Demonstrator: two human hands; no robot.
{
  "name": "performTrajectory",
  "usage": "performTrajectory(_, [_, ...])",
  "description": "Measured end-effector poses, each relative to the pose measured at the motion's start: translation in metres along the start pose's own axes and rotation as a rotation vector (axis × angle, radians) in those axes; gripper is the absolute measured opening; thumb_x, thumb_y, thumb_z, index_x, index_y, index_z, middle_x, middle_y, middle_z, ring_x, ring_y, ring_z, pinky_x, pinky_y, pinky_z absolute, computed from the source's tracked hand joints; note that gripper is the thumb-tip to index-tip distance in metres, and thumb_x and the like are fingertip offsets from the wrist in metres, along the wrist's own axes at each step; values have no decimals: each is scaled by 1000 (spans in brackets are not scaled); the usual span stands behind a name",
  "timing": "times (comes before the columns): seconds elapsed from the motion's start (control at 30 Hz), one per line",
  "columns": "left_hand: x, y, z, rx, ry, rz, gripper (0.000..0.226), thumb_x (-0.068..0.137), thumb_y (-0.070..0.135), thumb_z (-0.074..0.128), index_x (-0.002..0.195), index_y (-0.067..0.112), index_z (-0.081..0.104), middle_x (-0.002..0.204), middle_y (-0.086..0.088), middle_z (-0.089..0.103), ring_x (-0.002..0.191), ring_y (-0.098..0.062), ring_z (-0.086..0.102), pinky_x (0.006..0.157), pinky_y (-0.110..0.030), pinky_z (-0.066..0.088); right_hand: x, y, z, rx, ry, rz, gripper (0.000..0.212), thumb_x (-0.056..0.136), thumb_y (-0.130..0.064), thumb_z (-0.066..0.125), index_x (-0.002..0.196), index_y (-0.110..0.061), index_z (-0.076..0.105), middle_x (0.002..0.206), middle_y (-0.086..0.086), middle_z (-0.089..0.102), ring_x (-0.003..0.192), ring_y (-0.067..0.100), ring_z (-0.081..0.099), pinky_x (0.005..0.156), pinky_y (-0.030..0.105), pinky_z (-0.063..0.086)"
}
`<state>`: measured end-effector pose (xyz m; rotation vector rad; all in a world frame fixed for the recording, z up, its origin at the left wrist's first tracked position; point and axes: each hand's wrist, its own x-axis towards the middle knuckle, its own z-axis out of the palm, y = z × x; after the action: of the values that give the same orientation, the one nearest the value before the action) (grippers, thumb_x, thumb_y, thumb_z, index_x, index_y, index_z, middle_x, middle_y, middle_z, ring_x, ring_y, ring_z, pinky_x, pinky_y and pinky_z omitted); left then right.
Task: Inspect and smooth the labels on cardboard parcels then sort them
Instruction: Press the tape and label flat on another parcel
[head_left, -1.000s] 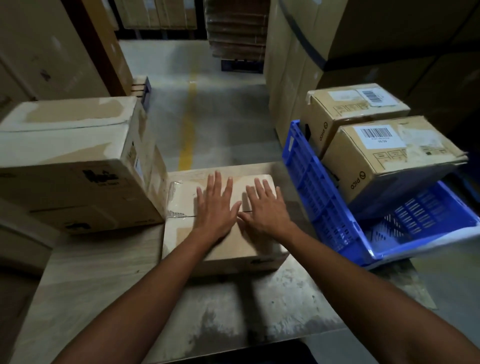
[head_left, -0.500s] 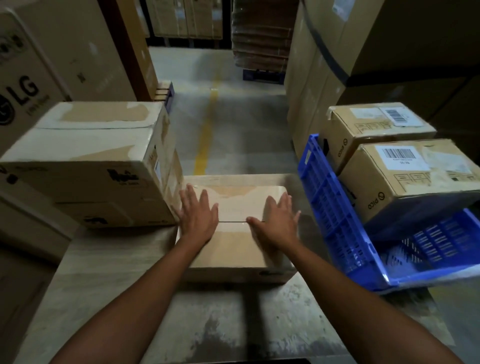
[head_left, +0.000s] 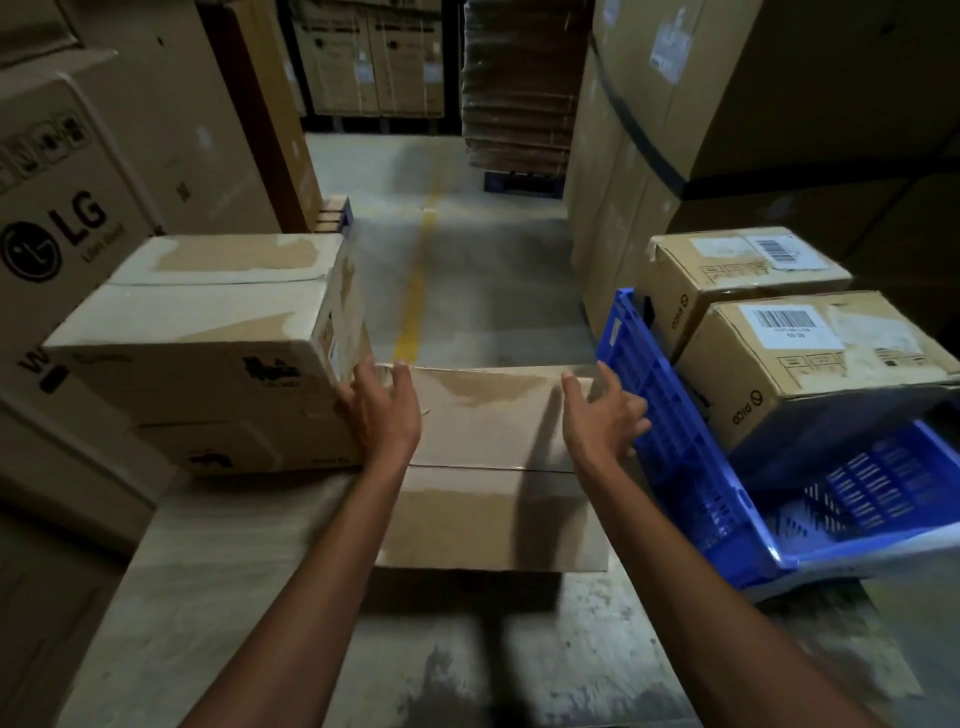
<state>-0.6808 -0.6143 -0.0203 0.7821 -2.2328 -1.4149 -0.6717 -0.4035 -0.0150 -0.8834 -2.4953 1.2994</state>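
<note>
Head view. Cardboard parcel (head_left: 493, 467) sits flat on the desk (head_left: 249, 597), centre of frame, brown tape along its top seam. It is wedged between a two-high stack of boxes (head_left: 208, 332) on its left, touching or almost touching, and a tilted blue crate (head_left: 675, 467) just beside its right edge.

Left hand (head_left: 382, 415) is at the parcel's far-left corner. Its fingers (head_left: 358, 379) curl down over the left side into the gap by the stack, thumb on the top face near the far edge, so the corner is clamped between them. The wrist is straight and the forearm runs in from bottom left.

Right hand (head_left: 602, 415) is at the far-right edge, palm down. Its fingers (head_left: 631, 410) are spread apart and roughly straight, pointing over the edge toward the crate wall, with the thumb lying on the parcel top. Blur here; cannot tell whether the fingertips touch the parcel's side. The forearm runs in from bottom right.

No label is readable on the parcel's top face.

The crate holds two smaller boxes, a near one (head_left: 810, 374) and a far one (head_left: 727, 270), each with a white barcode label on top. An LG carton (head_left: 57, 234) is at far left. The concrete floor (head_left: 467, 260) beyond has a yellow line.
</note>
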Motion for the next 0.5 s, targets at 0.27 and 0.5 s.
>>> performTrajectory(0.27, [-34,-30,-22,-141,57,33,39,94,27,67,111,3,41,123,-22,48,108,-32,50,71,-24,34,-22,21,10,185,209,-51,28,83,-44,75,92,-25,57,117,-2,33,109,18,34,92,47,51])
performTrajectory(0.5, [-49,-69,-36,175,25,337,32,85,16,70,113,8,54,122,-18,48,108,-36,49,88,-49,49,-50,54,18,-174,262,-273,26,88,-35,68,108,-20,61,139,12,41,133,35,40,118,58,24])
